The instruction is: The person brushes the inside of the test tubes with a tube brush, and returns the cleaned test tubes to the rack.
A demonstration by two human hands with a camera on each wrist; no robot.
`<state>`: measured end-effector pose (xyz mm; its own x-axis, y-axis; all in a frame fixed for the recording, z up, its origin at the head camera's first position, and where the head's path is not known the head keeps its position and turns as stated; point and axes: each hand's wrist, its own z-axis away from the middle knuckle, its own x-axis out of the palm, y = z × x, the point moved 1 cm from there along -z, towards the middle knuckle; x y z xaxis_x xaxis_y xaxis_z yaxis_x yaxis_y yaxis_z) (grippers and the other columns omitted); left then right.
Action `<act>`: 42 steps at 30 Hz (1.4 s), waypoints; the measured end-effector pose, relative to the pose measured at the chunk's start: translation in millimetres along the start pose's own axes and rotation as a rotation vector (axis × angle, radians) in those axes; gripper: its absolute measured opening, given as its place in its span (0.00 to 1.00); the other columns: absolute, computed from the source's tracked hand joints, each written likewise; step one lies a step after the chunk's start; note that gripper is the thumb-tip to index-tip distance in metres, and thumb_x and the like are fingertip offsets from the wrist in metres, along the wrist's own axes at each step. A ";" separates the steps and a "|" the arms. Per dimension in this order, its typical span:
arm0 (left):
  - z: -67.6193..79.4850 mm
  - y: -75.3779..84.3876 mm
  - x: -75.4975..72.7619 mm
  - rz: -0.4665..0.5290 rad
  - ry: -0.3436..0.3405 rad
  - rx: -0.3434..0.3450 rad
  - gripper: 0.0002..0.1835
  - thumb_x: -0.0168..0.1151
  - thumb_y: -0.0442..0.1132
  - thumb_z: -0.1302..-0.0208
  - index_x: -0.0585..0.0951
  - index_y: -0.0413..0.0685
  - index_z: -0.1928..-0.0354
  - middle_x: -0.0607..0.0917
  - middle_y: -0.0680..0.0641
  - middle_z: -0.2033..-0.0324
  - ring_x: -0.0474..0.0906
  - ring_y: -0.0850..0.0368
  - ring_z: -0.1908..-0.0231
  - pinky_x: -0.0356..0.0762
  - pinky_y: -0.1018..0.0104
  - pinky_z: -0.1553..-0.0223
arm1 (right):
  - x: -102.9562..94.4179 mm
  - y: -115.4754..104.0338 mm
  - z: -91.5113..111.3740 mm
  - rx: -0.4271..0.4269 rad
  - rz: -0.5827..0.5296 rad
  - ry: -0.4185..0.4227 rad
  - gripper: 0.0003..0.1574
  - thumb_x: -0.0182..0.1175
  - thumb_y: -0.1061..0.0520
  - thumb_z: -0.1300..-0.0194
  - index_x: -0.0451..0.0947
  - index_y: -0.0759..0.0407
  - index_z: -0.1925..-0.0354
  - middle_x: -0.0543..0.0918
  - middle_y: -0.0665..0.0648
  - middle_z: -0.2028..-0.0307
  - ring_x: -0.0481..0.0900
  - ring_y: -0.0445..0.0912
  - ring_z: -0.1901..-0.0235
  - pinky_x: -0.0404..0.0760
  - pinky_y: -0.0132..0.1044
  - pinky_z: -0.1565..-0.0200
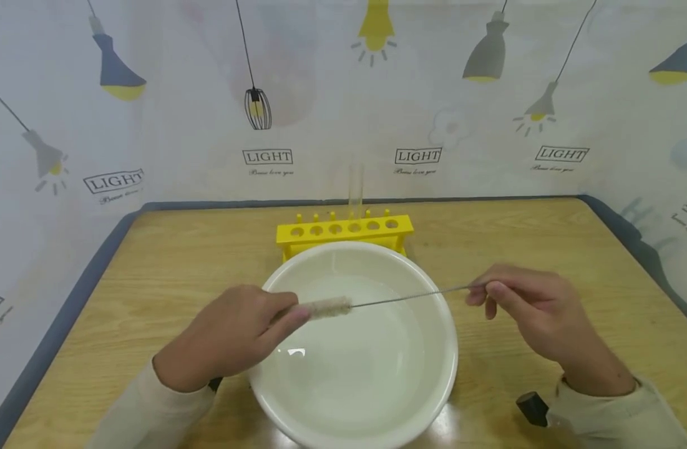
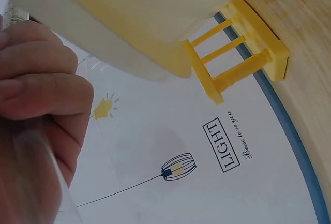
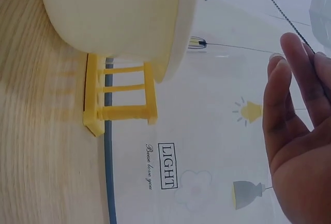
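Note:
Over the white basin (image 1: 450, 349), my left hand (image 1: 231, 330) grips a clear test tube; its glass (image 2: 54, 167) shows below the curled fingers in the left wrist view. Pale bristles of a test tube brush (image 1: 329, 307) show just past the left thumb, and the rest of that end is hidden by the hand. Out to the right of the basin, my right hand (image 1: 536, 312) pinches the brush's thin twisted wire handle (image 1: 410, 297) between thumb and fingers. The wire runs nearly level between both hands. Water with a bright reflection lies in the basin.
Behind the basin stands a yellow test tube rack (image 1: 345, 232) with a row of holes. One clear upright tube (image 1: 355, 190) is in it. The wooden table (image 1: 545, 249) ends at a patterned cloth backdrop (image 1: 332, 93). A dark object (image 1: 532, 408) sits at the right cuff.

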<state>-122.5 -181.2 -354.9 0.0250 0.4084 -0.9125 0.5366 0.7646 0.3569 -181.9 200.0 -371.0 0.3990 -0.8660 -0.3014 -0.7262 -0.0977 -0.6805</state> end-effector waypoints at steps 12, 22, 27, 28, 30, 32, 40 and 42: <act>-1.5 3.9 -4.1 0.067 -0.060 0.010 0.22 0.49 0.52 0.23 0.67 0.61 0.80 0.57 0.66 0.87 0.53 0.74 0.85 0.58 0.75 0.81 | 2.7 0.1 1.9 -0.039 -0.101 -0.015 0.13 0.51 0.77 0.31 0.82 0.74 0.56 0.89 0.55 0.60 0.83 0.42 0.68 0.80 0.29 0.69; 1.1 4.9 -5.0 0.084 -0.099 -0.007 0.23 0.47 0.55 0.22 0.68 0.61 0.80 0.60 0.65 0.87 0.56 0.73 0.84 0.61 0.74 0.80 | 6.2 1.3 2.3 0.002 -0.091 -0.023 0.15 0.51 0.77 0.31 0.83 0.72 0.55 0.89 0.52 0.63 0.81 0.40 0.72 0.80 0.29 0.70; 1.8 5.9 -5.1 0.078 -0.108 -0.013 0.24 0.45 0.56 0.22 0.68 0.61 0.80 0.59 0.65 0.87 0.56 0.73 0.84 0.61 0.74 0.80 | 7.9 -0.1 2.9 0.039 -0.070 -0.037 0.17 0.50 0.78 0.31 0.83 0.71 0.54 0.88 0.51 0.66 0.79 0.39 0.75 0.78 0.31 0.73; 1.6 6.0 -4.9 0.073 -0.107 -0.013 0.24 0.45 0.56 0.22 0.68 0.61 0.80 0.59 0.65 0.87 0.56 0.73 0.84 0.61 0.74 0.80 | 7.9 -1.0 2.9 0.058 -0.050 -0.037 0.18 0.49 0.78 0.31 0.83 0.70 0.54 0.88 0.50 0.67 0.78 0.39 0.76 0.77 0.31 0.74; 1.5 6.5 -5.3 0.063 -0.099 -0.008 0.24 0.45 0.56 0.22 0.68 0.61 0.80 0.59 0.65 0.87 0.56 0.73 0.84 0.61 0.74 0.79 | 7.6 -2.5 3.0 0.105 -0.005 -0.035 0.18 0.49 0.78 0.31 0.83 0.68 0.55 0.87 0.48 0.69 0.77 0.38 0.77 0.77 0.31 0.75; 1.8 7.0 -6.2 0.055 -0.095 -0.006 0.24 0.45 0.56 0.22 0.68 0.61 0.80 0.59 0.64 0.87 0.56 0.72 0.85 0.61 0.74 0.80 | 7.8 -2.6 3.4 0.150 0.025 -0.033 0.18 0.49 0.78 0.31 0.83 0.68 0.56 0.86 0.46 0.71 0.76 0.38 0.78 0.77 0.31 0.75; 2.5 9.5 -3.7 0.066 -0.116 -0.013 0.25 0.46 0.56 0.22 0.68 0.61 0.81 0.61 0.65 0.88 0.59 0.73 0.85 0.62 0.74 0.79 | 12.8 3.9 5.5 0.113 -0.084 -0.043 0.20 0.48 0.81 0.33 0.83 0.69 0.55 0.85 0.50 0.71 0.77 0.39 0.78 0.76 0.32 0.77; 2.2 10.0 -3.3 0.072 -0.123 -0.012 0.25 0.45 0.56 0.22 0.68 0.61 0.81 0.62 0.65 0.88 0.60 0.73 0.85 0.63 0.74 0.79 | 15.6 4.9 4.8 0.109 -0.094 -0.058 0.21 0.49 0.82 0.34 0.83 0.69 0.55 0.86 0.51 0.71 0.77 0.39 0.77 0.76 0.32 0.77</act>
<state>-115.4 -176.1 -348.7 0.1662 0.3988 -0.9019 0.5196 0.7419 0.4238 -176.5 188.4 -382.3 0.4959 -0.8257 -0.2688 -0.6206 -0.1205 -0.7748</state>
